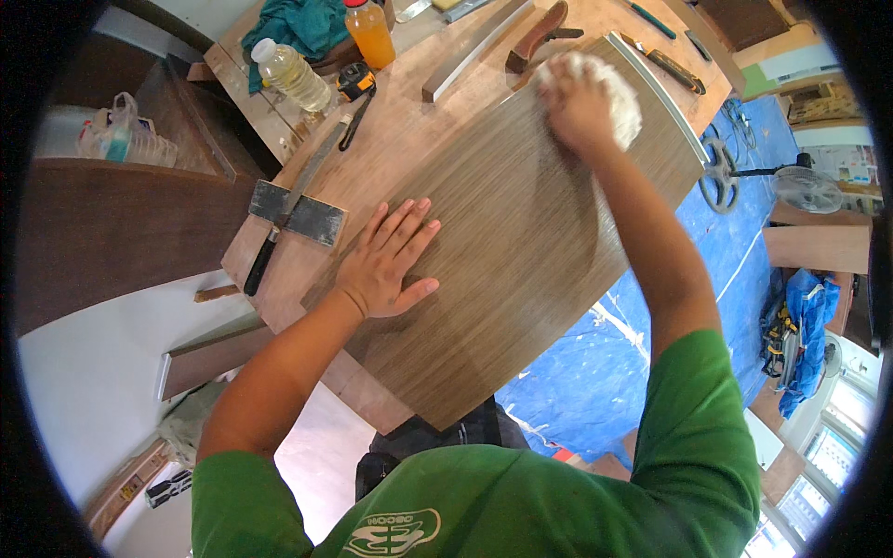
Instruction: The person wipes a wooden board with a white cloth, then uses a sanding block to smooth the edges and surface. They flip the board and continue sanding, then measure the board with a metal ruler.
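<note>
A brown wood-grain panel (493, 232) lies flat on the pinkish work table (400, 121). My left hand (386, 260) rests flat on its left part, fingers stretched out, holding nothing. Over at the far right end, my right hand (577, 107) presses a white cloth (621, 104) against the panel's surface. Some of the cloth is hidden under that hand. A pale strip (656, 88) runs along the panel's far right edge.
Left of the panel, a long black-handled knife (263, 259) lies across a dark rectangular block (316, 219). Farther back are a tape measure (354, 81), a clear bottle (293, 74), an orange bottle (370, 35), a handsaw (539, 35) and a cutter (677, 69). A fan (807, 189) stands right.
</note>
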Tool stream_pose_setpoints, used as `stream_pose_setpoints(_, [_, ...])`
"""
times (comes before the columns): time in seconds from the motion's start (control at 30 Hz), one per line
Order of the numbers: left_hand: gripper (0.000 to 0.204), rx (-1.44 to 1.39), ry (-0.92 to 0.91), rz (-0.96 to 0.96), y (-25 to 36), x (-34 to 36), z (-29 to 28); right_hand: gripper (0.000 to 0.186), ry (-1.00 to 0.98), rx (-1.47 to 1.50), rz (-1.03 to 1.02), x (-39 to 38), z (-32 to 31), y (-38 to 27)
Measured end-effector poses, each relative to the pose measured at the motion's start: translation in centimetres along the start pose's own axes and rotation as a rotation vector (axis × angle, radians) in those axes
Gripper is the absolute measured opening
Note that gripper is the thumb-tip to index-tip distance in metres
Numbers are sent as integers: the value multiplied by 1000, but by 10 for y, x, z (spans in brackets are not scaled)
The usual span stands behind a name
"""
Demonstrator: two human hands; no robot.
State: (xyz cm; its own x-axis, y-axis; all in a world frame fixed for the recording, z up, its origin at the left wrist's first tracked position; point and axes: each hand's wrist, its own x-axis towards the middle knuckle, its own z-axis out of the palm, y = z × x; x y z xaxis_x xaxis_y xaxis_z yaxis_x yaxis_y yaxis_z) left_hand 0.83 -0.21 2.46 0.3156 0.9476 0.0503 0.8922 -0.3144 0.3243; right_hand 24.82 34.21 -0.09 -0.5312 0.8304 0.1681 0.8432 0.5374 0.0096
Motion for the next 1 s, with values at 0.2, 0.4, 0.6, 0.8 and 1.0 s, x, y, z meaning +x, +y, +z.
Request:
stream_pose_setpoints(0.2, [81, 19, -23, -35, -1, -11, -7, 52, -56, 338, -449, -95, -31, -109])
stream_pose_setpoints(0.4, [81, -1, 47, 6, -1, 0, -1, 53, 75, 118, -152, -11, -3, 6])
stream_pose_setpoints(0.6, [80, -6, 59, -1, 0, -4, 0, 52, 35, 79, -91, -37, -1, -37])
stream_pose_setpoints(0.8, [80, -13, 78, 1, -1, -6, -2, 49, 9, 181, -270, -46, -8, -44])
stream_pose_setpoints(1.0, [82, -16, -9, -34, -1, -7, -4, 59, -115, 9, 76, 3, -10, 4])
